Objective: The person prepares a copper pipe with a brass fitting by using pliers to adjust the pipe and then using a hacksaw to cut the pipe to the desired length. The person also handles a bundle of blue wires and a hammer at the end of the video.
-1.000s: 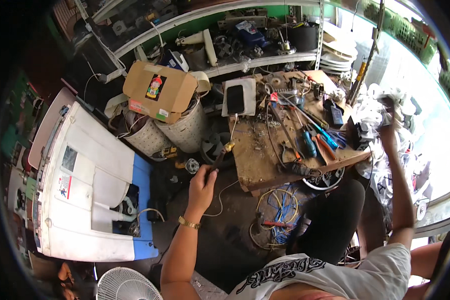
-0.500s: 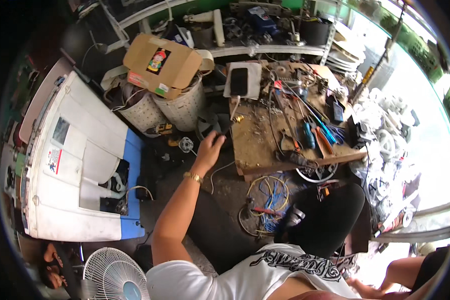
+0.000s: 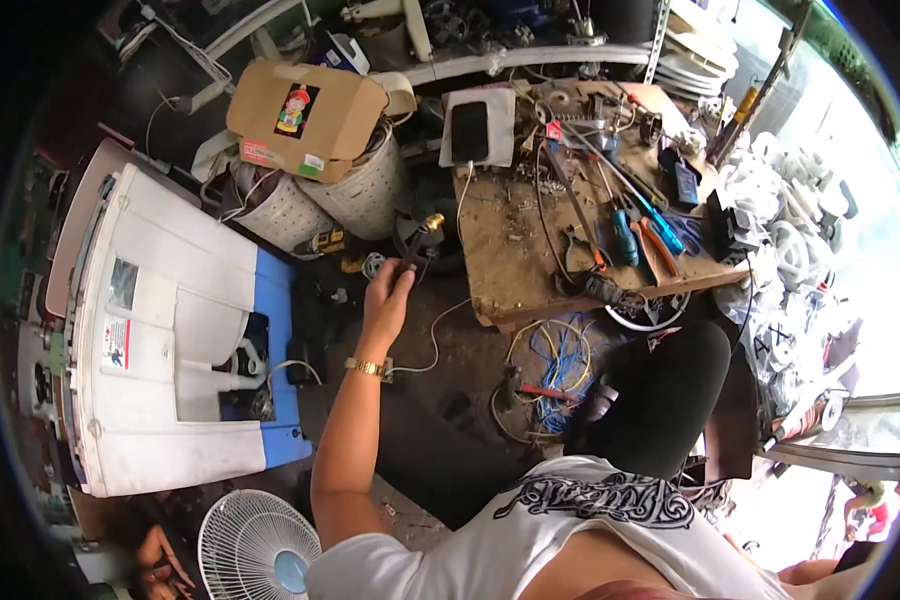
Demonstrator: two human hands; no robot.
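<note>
"What writing are you seeing?"

"Black lettering [image 3: 610,501] is crossing my shirt [image 3: 448,562]; a red-edged label [image 3: 116,343] is sitting on the casing [image 3: 175,245], left; black letters [image 3: 763,347] are showing on plastic [image 3: 765,378], right."

"Far?"

"An orange label [image 3: 258,152] and a green label [image 3: 311,163] are marking a cardboard box [image 3: 342,122]."

Held tool [image 3: 423,239]: tip of shiny, brass-coloured metal. Watch [image 3: 366,367]: glossy gold-toned metal. Workbench [image 3: 505,285], far right: rough, stained wood. Carton [image 3: 355,108], far left: matt brown cardboard. Casing [image 3: 145,415], left: smooth white and blue plastic. Trousers [image 3: 670,405], near right: matt black cloth. Shirt [image 3: 460,560], near: white cloth.
</note>
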